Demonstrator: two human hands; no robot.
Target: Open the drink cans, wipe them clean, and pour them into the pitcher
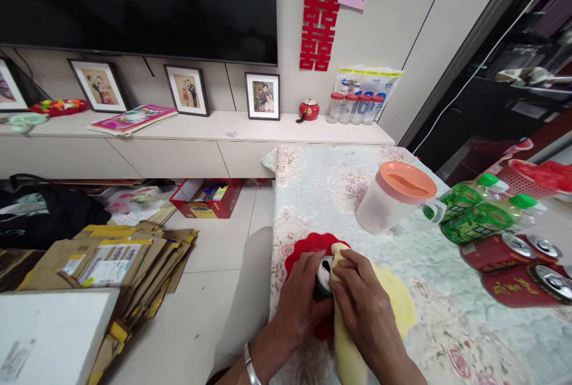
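My left hand [300, 295] is wrapped round a dark drink can [325, 270] whose silver top faces up, its mouth opening showing. My right hand [364, 295] grips a pale yellow cloth [346, 343] and presses it against the can's right side near the rim. Under the can lies a red scalloped mat [315, 243], partly covered by my hands. A flat yellow piece [397, 298] rests on the tablecloth just right of my right hand; whether it joins the cloth I cannot tell. Most of the can's body is hidden.
On the flowered tablecloth [322, 182] stand a lidded plastic jug [379, 209], green-capped bottles [478, 218] and several red cans [522, 286] at the right. Flattened cardboard [111, 260] and a red box [214, 206] lie on the floor to the left. Behind runs a low cabinet [179, 149].
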